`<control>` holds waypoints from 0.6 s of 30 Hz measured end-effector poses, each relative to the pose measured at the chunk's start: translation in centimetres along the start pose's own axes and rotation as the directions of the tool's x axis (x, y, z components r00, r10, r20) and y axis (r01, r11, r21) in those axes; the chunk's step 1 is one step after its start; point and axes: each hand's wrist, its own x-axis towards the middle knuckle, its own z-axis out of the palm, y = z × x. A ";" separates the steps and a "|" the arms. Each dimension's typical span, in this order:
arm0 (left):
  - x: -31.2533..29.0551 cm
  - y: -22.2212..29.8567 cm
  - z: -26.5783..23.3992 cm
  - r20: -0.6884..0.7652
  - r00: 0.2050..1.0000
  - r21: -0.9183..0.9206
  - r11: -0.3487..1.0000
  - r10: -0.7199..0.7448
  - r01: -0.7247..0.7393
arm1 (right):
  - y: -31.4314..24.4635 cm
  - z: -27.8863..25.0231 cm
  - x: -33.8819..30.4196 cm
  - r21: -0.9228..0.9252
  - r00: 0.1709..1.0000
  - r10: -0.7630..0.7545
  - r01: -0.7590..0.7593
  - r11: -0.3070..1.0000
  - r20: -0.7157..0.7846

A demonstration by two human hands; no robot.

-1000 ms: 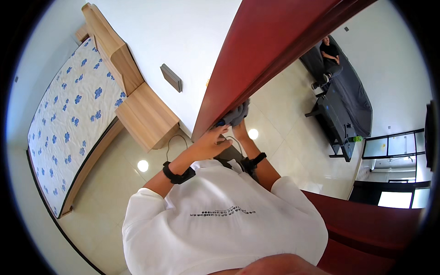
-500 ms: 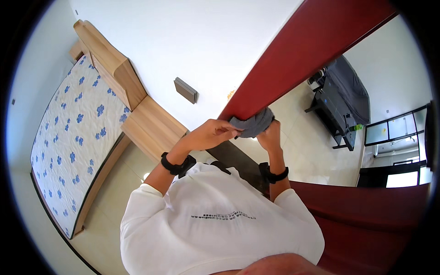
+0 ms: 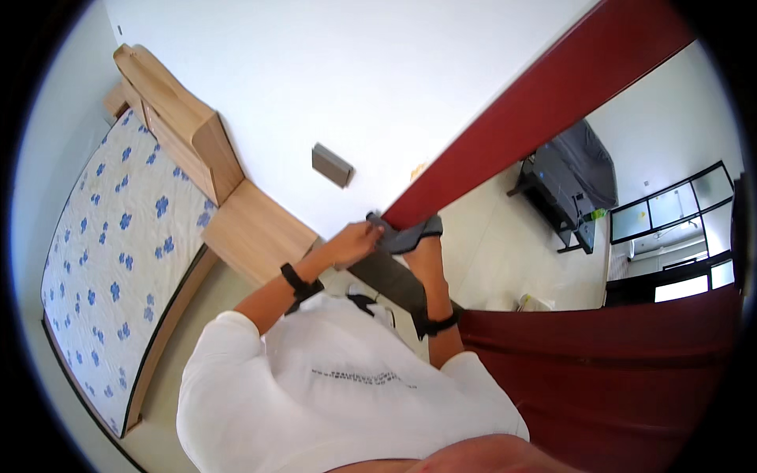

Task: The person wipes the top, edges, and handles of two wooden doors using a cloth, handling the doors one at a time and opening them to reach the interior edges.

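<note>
A white wall (image 3: 276,79) is rising on the far side, and a flower-patterned mattress (image 3: 106,244) is filling the left. A dark red door (image 3: 607,370) is standing on the near right, while a red door frame (image 3: 505,142) is running from the hands toward the far right. Just left of the hands, a wooden bedside cabinet (image 3: 256,232) is standing against the wall; a black desk (image 3: 554,189) is sitting well apart on the far right.

At the near end of the frame, a grey cloth (image 3: 406,236) is touching the red surface, lying between the two hands. The left hand (image 3: 355,242) is closing its grip on the cloth's left end, its fingertips resting on the fabric. The right hand (image 3: 426,256) is reaching up under the cloth's right end; the cloth is covering its fingers, so I cannot tell how tight that grip is. Black bands are circling both wrists.
</note>
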 end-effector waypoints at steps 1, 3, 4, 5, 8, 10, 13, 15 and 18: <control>-0.4 -0.4 -0.1 -0.009 0.999 -0.083 0.996 0.038 -0.039 | -6.2 -1.5 0.6 0.154 0.998 -0.044 0.049 0.987 -0.038; -1.0 3.3 -1.6 -0.022 0.987 -0.090 0.983 0.160 -0.161 | -5.3 -3.3 1.3 0.072 0.997 -0.045 0.049 0.996 -0.060; -1.9 5.7 -2.1 -0.034 0.966 -0.108 0.960 0.257 -0.259 | -4.6 -4.4 1.1 -0.007 0.998 -0.031 0.030 1.000 -0.063; -2.9 7.6 -2.6 -0.048 0.948 -0.314 0.897 0.314 -0.313 | -7.1 -6.1 1.6 -0.039 0.983 -0.121 0.116 0.992 -0.136; -5.6 14.9 -5.4 -0.194 0.761 -0.276 0.710 0.619 -0.647 | -10.8 -9.9 3.4 -0.125 0.915 -0.317 0.294 0.948 -0.252; -5.4 17.9 -6.7 -0.206 0.529 0.007 0.541 0.824 -0.841 | -12.3 -12.1 5.3 -0.247 0.876 -0.393 0.329 0.911 -0.281; -5.5 23.4 -8.2 -0.072 0.368 0.347 0.369 0.927 -0.862 | -11.5 -15.8 8.3 -0.182 0.846 -0.387 0.343 0.922 -0.367; -5.7 26.7 -7.9 -0.069 0.304 0.432 0.303 0.950 -0.849 | -10.8 -18.8 9.9 -0.373 0.827 -0.477 0.359 0.855 -0.298; -4.8 29.9 -6.3 -0.225 0.131 0.632 0.247 0.965 -0.735 | -10.7 -21.2 14.4 -0.344 0.763 -0.575 0.477 0.809 -0.296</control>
